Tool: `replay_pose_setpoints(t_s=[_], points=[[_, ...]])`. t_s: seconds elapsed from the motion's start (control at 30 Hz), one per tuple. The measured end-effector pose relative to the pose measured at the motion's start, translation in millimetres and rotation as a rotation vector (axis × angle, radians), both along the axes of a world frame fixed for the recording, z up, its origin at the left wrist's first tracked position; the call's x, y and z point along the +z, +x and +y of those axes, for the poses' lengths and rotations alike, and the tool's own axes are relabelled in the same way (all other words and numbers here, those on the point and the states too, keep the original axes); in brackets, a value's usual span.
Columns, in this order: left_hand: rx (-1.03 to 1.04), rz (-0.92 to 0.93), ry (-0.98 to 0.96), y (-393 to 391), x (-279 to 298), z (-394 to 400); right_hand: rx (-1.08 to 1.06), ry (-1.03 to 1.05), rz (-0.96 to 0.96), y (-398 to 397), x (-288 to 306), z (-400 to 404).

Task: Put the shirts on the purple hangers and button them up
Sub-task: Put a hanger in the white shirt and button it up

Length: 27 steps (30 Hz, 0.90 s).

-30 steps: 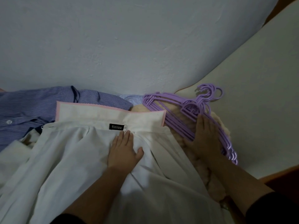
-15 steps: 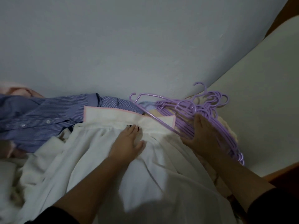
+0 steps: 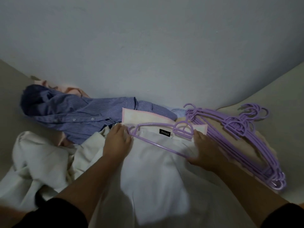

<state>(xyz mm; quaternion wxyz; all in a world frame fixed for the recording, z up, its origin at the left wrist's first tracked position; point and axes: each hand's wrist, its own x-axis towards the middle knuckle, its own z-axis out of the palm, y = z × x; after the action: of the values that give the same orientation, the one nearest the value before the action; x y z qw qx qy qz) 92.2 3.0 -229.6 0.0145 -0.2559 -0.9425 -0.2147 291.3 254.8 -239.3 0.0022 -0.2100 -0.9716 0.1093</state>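
Head view: left hand (image 3: 117,142) pinches white shirt (image 3: 153,170); right hand (image 3: 204,150) grips purple hanger (image 3: 148,139), which may snag the collar.

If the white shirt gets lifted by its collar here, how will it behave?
The white shirt will probably drape and sag: it already lies in soft folds and bunches at the left. It looks light, thin cloth. The purple hanger lying on it, by contrast, seems rigid and should hold its shape.
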Motion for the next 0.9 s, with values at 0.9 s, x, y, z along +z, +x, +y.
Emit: replay_pose_setpoints(t_s=[0.9], points=[[-0.031, -0.495, 0.660, 42, 103, 37, 0.139, 0.012, 0.101, -4, 19, -17]])
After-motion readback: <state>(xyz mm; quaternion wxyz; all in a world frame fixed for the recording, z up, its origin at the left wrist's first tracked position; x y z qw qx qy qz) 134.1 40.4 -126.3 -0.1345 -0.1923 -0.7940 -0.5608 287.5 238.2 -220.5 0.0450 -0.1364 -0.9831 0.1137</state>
